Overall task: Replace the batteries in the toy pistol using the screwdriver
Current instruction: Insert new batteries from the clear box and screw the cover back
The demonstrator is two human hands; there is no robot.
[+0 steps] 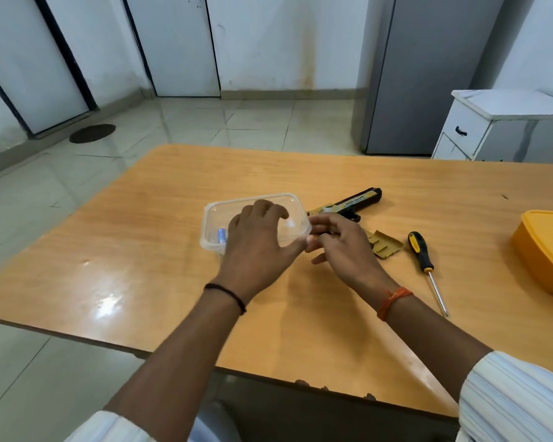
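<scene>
Lying: pistol (348, 204), black and gold, flat on the counter (141, 250), its handle hidden under the right hand (342, 247)
Cover: tan plate (384, 244) loose beside the screwdriver (421, 252)
Left hand (256, 240): fingers curled over a clear tub (296, 202) (blue battery (221, 235) inside); grip cannot be judged
Right hand: fingers curled at the handle; hold unclear

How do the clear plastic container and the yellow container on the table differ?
The clear container is see-through and sits mid-table under the left hand; the yellow container is opaque and sits at the table's right edge, cut off by the frame. A blue battery shows inside the clear one; the yellow one's contents are hidden. No hand is near the yellow one. Both have rounded corners.
</scene>
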